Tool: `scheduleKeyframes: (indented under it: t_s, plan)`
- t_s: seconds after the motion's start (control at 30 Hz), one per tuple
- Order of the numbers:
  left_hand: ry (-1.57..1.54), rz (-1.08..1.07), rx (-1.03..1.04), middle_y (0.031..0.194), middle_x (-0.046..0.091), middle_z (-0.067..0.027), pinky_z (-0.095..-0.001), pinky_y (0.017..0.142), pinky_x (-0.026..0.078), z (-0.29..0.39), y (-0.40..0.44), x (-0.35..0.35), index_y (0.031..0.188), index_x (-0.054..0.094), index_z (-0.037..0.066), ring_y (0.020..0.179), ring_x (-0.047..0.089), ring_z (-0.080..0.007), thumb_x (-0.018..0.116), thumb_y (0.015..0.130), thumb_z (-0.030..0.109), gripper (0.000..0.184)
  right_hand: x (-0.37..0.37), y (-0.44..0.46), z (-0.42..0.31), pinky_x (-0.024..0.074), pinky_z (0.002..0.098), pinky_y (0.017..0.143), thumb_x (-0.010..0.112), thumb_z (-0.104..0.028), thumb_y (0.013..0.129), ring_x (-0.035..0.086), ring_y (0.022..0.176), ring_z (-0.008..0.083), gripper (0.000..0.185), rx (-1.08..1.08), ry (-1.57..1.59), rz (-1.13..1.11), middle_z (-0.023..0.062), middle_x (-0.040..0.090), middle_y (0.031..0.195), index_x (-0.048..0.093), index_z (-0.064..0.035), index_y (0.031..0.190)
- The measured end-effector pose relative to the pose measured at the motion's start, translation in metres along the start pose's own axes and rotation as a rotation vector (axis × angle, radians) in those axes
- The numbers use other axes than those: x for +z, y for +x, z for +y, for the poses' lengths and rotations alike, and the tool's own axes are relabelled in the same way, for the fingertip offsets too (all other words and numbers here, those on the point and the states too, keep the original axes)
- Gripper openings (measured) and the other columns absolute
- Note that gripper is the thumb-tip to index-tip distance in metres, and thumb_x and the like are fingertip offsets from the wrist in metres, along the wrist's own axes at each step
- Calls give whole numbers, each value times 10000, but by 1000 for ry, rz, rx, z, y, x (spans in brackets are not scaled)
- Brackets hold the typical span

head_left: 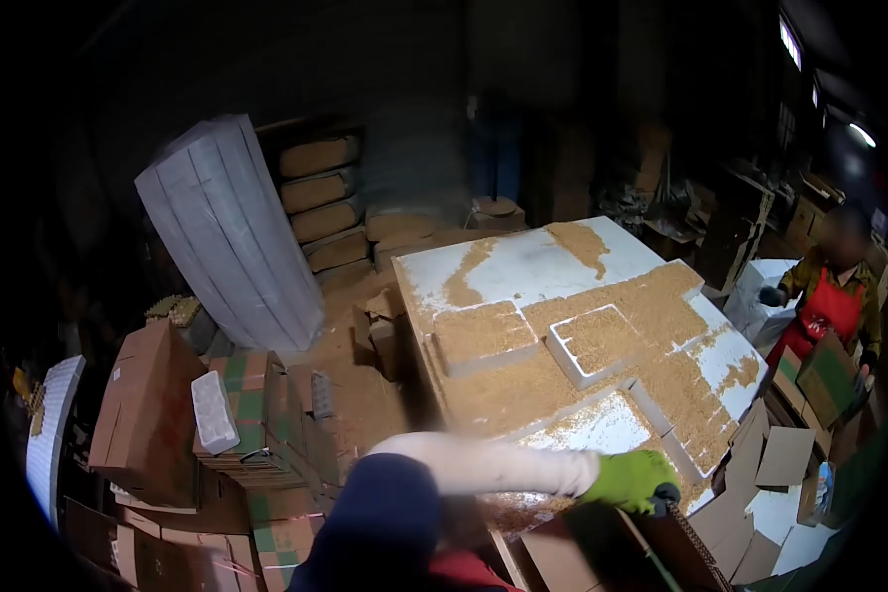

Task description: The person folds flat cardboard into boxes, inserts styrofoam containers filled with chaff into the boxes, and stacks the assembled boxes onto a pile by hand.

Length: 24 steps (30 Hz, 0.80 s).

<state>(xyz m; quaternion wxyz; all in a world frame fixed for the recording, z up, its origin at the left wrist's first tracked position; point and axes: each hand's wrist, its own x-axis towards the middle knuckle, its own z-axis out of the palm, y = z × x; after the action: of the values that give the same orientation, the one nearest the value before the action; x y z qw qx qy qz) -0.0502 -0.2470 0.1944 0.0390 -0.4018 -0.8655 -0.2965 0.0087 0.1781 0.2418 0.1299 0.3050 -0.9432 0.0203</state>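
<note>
My left hand [633, 481], in a green glove with dark fingertips, reaches across the near side of the table from a pale sleeve. Its fingers are curled on the upper edge of an open cardboard box [661, 546] at the bottom. My right hand does not show. Beyond my arm, a white-topped table [582, 252] carries foam trays filled with tan, crumbly material. One filled tray [592, 342] sits near the middle, another [483, 335] to its left. A tray space nearer to me [602, 429] shows a mostly white bottom with scattered crumbs.
Tall wrapped white sheets [232, 232] lean at the left, by stacked filled sacks [321, 187]. Cardboard boxes [148, 414] and a small white foam tray [213, 412] stand lower left. A person in a red apron [827, 306] is at the right, near loose cardboard [785, 456].
</note>
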Motion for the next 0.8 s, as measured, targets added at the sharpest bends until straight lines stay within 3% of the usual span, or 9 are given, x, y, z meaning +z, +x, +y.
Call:
scheduleKeyframes:
  t_s: [0.13, 0.23, 0.3, 0.37, 0.43, 0.53, 0.57, 0.67, 0.8]
  plan:
    - [516, -513, -448, 1188, 643, -134, -542, 962, 431, -3, 108, -12, 1242, 622, 132, 1158, 553, -353, 734, 762, 459, 591, 58, 39, 60, 523, 472, 812, 727, -306, 850, 643, 954, 387, 490, 143, -168, -419, 243, 660, 1097, 608, -73, 1264]
    - [562, -81, -81, 1395, 556, -132, -655, 1079, 264, 43, 120, 15, 1368, 533, 77, 1303, 446, -376, 734, 739, 535, 803, 62, 56, 86, 484, 469, 876, 738, -302, 837, 601, 1015, 398, 514, 126, -129, -373, 243, 634, 1138, 597, -56, 1266]
    - [578, 402, 104, 1456, 478, -159, -625, 1122, 226, 32, 115, 96, 1412, 454, 8, 1352, 387, -391, 725, 747, 475, 856, 68, 72, 96, 458, 467, 919, 744, -298, 829, 573, 1055, 405, 530, 127, -110, -371, 243, 616, 1165, 590, -45, 1268]
    - [434, 493, 173, 1492, 427, -174, -579, 1145, 240, 62, 74, 105, 1427, 416, -40, 1383, 363, -392, 701, 780, 381, 823, 80, 85, 112, 433, 465, 962, 751, -295, 820, 545, 1096, 412, 546, 141, -93, -397, 243, 599, 1192, 583, -34, 1270]
    - [432, 597, 283, 1181, 650, -114, -541, 976, 437, 89, 53, 105, 1192, 631, 112, 1109, 589, -338, 652, 808, 364, 460, 96, 95, 141, 407, 463, 1004, 758, -292, 812, 517, 1137, 419, 563, 166, -78, -435, 243, 581, 1219, 575, -23, 1271]
    - [182, 602, 148, 824, 604, -42, -438, 744, 445, 122, 61, 94, 915, 637, 149, 789, 579, -277, 663, 695, 376, 318, 130, 126, 176, 368, 460, 1069, 769, -287, 799, 475, 1198, 430, 588, 82, -9, -308, 243, 555, 1259, 564, -7, 1274]
    - [134, 651, 157, 790, 592, -33, -433, 704, 432, 132, 66, 86, 878, 630, 156, 758, 571, -278, 664, 667, 380, 309, 114, 145, 148, 400, 469, 996, 783, -245, 763, 513, 1052, 424, 411, -28, 92, -54, 230, 601, 1100, 651, -37, 1093]
    - [-46, 398, 321, 984, 588, -91, -439, 806, 433, 155, 75, 104, 1038, 584, 107, 902, 579, -285, 653, 693, 377, 443, 101, 201, 50, 536, 433, 767, 739, -287, 816, 677, 815, 385, 347, -247, 514, -46, 182, 713, 872, 693, -83, 1093]
    - [-808, 101, 397, 1398, 528, -139, -390, 1018, 443, 104, 25, 9, 1398, 470, -10, 1210, 565, -288, 646, 907, 341, 629, 87, 193, 20, 510, 508, 753, 657, -472, 870, 657, 835, 401, 443, -131, 62, -157, 184, 696, 917, 654, -105, 1118]
